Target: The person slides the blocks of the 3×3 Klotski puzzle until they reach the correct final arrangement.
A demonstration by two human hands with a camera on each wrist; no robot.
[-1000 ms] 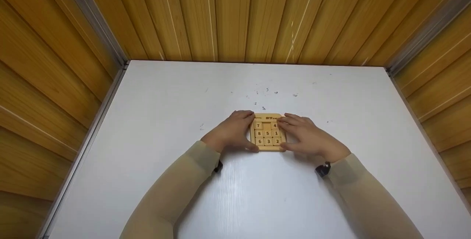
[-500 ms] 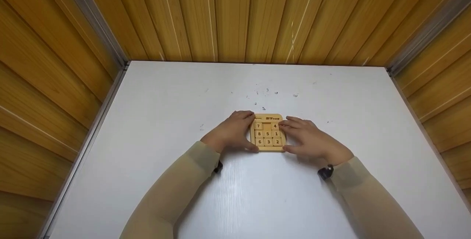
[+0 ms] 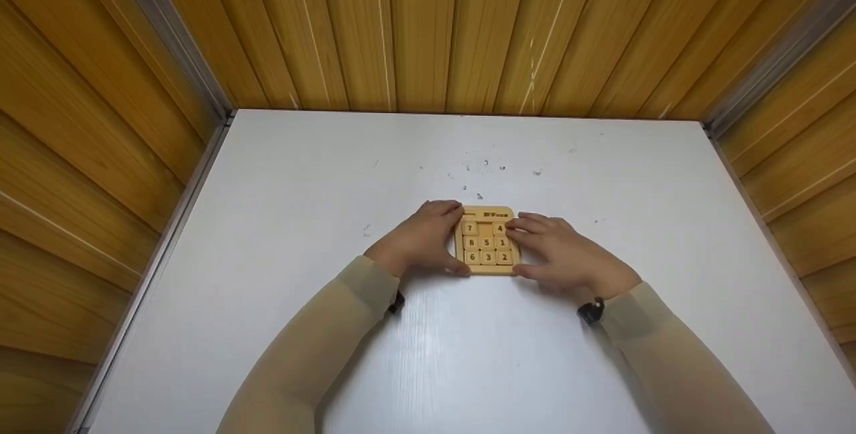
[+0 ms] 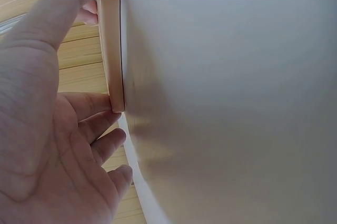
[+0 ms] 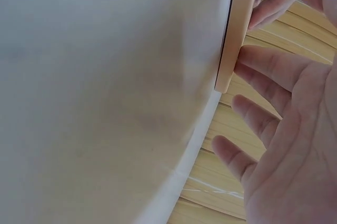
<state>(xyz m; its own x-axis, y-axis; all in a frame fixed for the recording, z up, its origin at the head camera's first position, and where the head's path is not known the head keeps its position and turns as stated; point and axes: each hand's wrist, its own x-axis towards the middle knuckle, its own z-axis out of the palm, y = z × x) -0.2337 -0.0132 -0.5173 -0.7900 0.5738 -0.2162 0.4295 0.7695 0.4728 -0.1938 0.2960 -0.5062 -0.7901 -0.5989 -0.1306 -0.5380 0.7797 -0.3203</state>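
Observation:
A small wooden sliding number puzzle point(image 3: 487, 269) lies flat on the white table in the head view. Its rows read 7, gap, 4; then 8, 5, 1; then 6, 3, 2. The bare slot point(image 3: 484, 229) is at the top middle. My left hand point(image 3: 425, 237) grips the puzzle's left side, thumb at the near corner and fingers at the far one. At the right side is my right hand point(image 3: 556, 250), its fingertips point(image 5: 247, 58) touching the frame by the 4 tile and its thumb near the lower right corner. Its fingers are spread and loosely bent.
The white table point(image 3: 301, 173) has small dark scuffs point(image 3: 479, 196) beyond the puzzle. Wood-look panels point(image 3: 421, 33) wall the back and both sides. Black straps point(image 3: 591, 311) sit at the wrists, at the sleeve cuffs.
My right hand has drawn slightly right and toward me, its thumb and fingers sliding off the tiles toward the frame's edge. The left hand and the tile order look the same.

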